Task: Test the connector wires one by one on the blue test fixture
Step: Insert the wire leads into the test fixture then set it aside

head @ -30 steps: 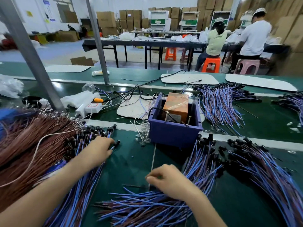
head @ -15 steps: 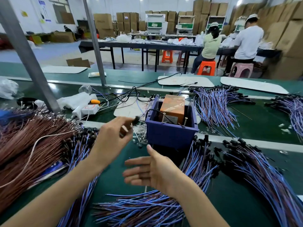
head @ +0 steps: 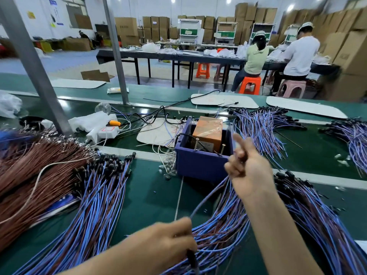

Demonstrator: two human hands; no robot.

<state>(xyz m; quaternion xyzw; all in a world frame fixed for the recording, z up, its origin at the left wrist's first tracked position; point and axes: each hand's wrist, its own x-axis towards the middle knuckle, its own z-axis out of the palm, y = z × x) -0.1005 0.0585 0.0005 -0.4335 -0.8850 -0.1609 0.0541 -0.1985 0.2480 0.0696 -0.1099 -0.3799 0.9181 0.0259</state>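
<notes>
One connector wire (head: 204, 199) spans my two hands: left hand (head: 168, 241) grips its near end, right hand (head: 250, 171) pinches its far end just beside the blue test fixture (head: 200, 165).

The test fixture (head: 200, 165) sat mid-bench (head: 151, 199) with a box (head: 207, 132) inside it. To its left lay wire bundles (head: 95, 205), near and right of it a second pile (head: 317, 215), and behind it to the right a third heap (head: 258, 128). A power strip (head: 105, 132) lay far-left of it.
</notes>
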